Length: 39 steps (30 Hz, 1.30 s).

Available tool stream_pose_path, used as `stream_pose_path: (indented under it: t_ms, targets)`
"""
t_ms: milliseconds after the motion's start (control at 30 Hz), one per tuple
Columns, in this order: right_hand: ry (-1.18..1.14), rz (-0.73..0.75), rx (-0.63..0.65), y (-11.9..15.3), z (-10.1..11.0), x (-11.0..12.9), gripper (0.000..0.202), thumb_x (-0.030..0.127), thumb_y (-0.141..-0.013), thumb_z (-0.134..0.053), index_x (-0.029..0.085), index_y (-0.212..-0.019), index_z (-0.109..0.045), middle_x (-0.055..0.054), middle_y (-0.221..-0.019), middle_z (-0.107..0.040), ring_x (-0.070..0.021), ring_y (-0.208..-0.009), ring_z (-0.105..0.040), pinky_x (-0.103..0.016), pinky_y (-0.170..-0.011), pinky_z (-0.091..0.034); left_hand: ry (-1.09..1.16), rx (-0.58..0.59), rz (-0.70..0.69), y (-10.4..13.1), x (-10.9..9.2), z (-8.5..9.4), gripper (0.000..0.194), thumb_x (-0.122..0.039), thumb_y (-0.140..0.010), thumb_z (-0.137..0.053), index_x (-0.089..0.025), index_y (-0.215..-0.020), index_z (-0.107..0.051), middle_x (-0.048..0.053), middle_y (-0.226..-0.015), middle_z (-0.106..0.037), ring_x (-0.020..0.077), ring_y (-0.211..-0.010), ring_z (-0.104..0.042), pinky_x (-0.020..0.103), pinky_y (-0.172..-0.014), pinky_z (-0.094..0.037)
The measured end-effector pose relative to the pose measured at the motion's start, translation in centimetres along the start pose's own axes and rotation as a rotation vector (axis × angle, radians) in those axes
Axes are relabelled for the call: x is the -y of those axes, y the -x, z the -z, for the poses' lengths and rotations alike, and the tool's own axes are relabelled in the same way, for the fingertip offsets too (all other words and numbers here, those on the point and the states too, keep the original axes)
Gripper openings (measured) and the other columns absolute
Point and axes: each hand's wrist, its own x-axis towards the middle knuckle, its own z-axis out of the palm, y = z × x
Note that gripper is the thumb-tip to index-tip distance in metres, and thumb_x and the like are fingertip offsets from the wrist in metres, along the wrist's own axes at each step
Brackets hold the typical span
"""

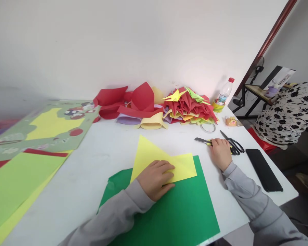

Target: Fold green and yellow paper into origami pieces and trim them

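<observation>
My left hand (157, 179) lies on a folded sheet of yellow paper (147, 153), its fingers stretched over the paper's middle. Under both is a larger green sheet (179, 212), its upper left corner bent. To the right, my right hand (220, 153) is closed round a yellow and black utility knife (203, 140), its dark front end pointing left. Black-handled scissors (232, 141) lie just beyond that hand, partly behind it.
Folded red paper pieces (142, 97) and pointed paper shapes (187, 102) are piled along the wall. A bottle (224, 92), tape roll (208, 127) and small packet (231, 121) stand at right, near a black phone (264, 169). Light green sheets (25, 181) lie left. A person in patterned clothing (290, 112) is beyond.
</observation>
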Motion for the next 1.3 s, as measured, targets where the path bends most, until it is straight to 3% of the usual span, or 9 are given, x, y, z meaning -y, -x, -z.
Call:
stream_pose_path:
  t_ms: [100, 233, 400, 533, 800, 1033, 1167, 1300]
  targets:
    - [-0.047, 0.073, -0.015, -0.3, 0.1, 0.2, 0.025, 0.021, -0.091, -0.047, 0.011, -0.110, -0.060, -0.017, -0.100, -0.063, -0.0292, -0.092, -0.056, -0.045, -0.083, -0.044, -0.031, 0.076, 0.035, -0.9, 0.3, 0.2, 0.025, -0.033, -0.079, -0.062, -0.018, -0.098, -0.064, 0.014, -0.115, -0.067, 0.0306, -0.108, -0.058, 0.046, -0.087, -0.049]
    - [-0.148, 0.171, -0.030, -0.3, 0.6, 1.5, 0.030, 0.025, -0.094, -0.043, 0.012, -0.117, -0.055, -0.016, -0.104, -0.061, -0.0260, -0.091, -0.058, -0.039, -0.077, -0.049, -0.052, 0.102, 0.107, -1.7, 0.5, -0.9, 0.053, -0.050, -0.078, -0.062, -0.015, -0.118, -0.058, 0.020, -0.134, -0.054, 0.0358, -0.127, -0.043, 0.057, -0.102, -0.035]
    - [-0.372, 0.337, -0.079, 0.3, 1.6, 2.6, 0.032, 0.026, -0.094, -0.045, 0.014, -0.122, -0.052, -0.015, -0.104, -0.061, -0.0255, -0.096, -0.057, -0.040, -0.079, -0.050, -0.062, 0.114, 0.165, -1.3, 1.1, -2.0, 0.062, -0.061, -0.071, -0.063, -0.016, -0.113, -0.059, 0.023, -0.140, -0.046, 0.0399, -0.135, -0.031, 0.065, -0.105, -0.023]
    - [-0.384, 0.339, 0.000, 0.7, 2.3, 2.7, 0.030, 0.027, -0.092, -0.048, 0.015, -0.118, -0.055, -0.014, -0.101, -0.061, -0.0247, -0.091, -0.057, -0.039, -0.077, -0.050, -0.023, 0.110, 0.192, -1.2, 1.9, -2.2, 0.066, -0.069, -0.065, -0.062, -0.016, -0.104, -0.058, 0.024, -0.140, -0.045, 0.0412, -0.134, -0.031, 0.068, -0.105, -0.021]
    - [-0.345, 0.422, 0.182, 1.0, 2.7, 2.2, 0.028, 0.031, -0.092, -0.048, 0.013, -0.111, -0.060, -0.014, -0.098, -0.062, -0.0232, -0.085, -0.057, -0.038, -0.075, -0.049, 0.031, -0.005, 0.180, -1.1, 2.0, -2.1, 0.066, -0.078, -0.067, -0.052, -0.017, -0.094, -0.052, 0.026, -0.132, -0.052, 0.0396, -0.130, -0.040, 0.067, -0.106, -0.020]
    - [-0.409, 0.514, 0.281, 0.9, 3.2, 1.8, 0.027, 0.029, -0.091, -0.050, 0.014, -0.111, -0.061, -0.013, -0.098, -0.063, -0.0229, -0.086, -0.058, -0.038, -0.076, -0.049, 0.001, -0.118, 0.116, -1.0, 1.8, -1.9, 0.057, -0.074, -0.074, -0.046, -0.019, -0.090, -0.053, 0.017, -0.111, -0.066, 0.0332, -0.114, -0.055, 0.065, -0.109, -0.015]
    - [-0.444, 0.521, 0.349, 0.7, 3.7, 1.5, 0.026, 0.026, -0.089, -0.054, 0.014, -0.110, -0.062, -0.013, -0.099, -0.062, -0.0227, -0.087, -0.059, -0.038, -0.076, -0.050, -0.020, -0.141, 0.100, -1.2, 1.7, -1.5, 0.059, -0.072, -0.079, -0.038, -0.017, -0.088, -0.056, 0.011, -0.086, -0.066, 0.0263, -0.089, -0.061, 0.061, -0.108, -0.021]
    - [-0.486, 0.526, 0.421, 0.4, 3.9, 1.0, 0.027, 0.024, -0.088, -0.055, 0.015, -0.112, -0.062, -0.013, -0.101, -0.062, -0.0233, -0.090, -0.058, -0.039, -0.079, -0.049, -0.089, -0.111, 0.093, -1.4, 1.9, -1.1, 0.066, -0.073, -0.080, -0.033, -0.014, -0.088, -0.059, 0.011, -0.082, -0.065, 0.0251, -0.082, -0.060, 0.058, -0.106, -0.028]
